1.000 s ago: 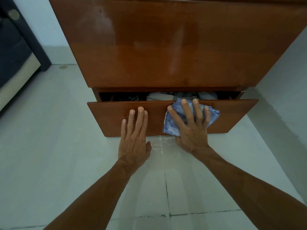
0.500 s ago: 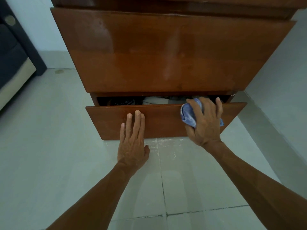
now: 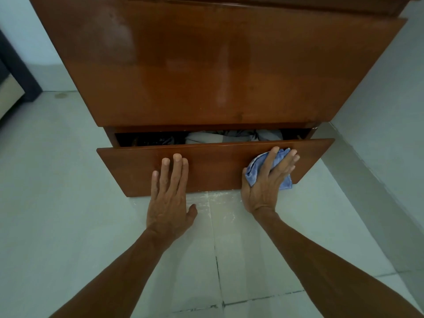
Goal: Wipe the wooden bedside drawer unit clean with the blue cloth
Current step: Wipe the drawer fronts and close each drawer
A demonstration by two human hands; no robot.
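Note:
The glossy brown wooden drawer unit fills the upper half of the head view. Its bottom drawer is pulled partly out, with grey and dark fabric visible inside. My right hand presses the bunched blue cloth against the right part of the drawer front, fingers spread over it. My left hand lies flat on the drawer front left of centre, fingers together and pointing up, holding nothing.
Pale floor tiles spread below, with whitish dust marks just under the drawer. A light wall runs close along the unit's right side. A dark piece of furniture stands at the far left edge.
My right hand has slid the cloth rightward along the drawer front, then down a little from the top edge. The left hand stays planted.

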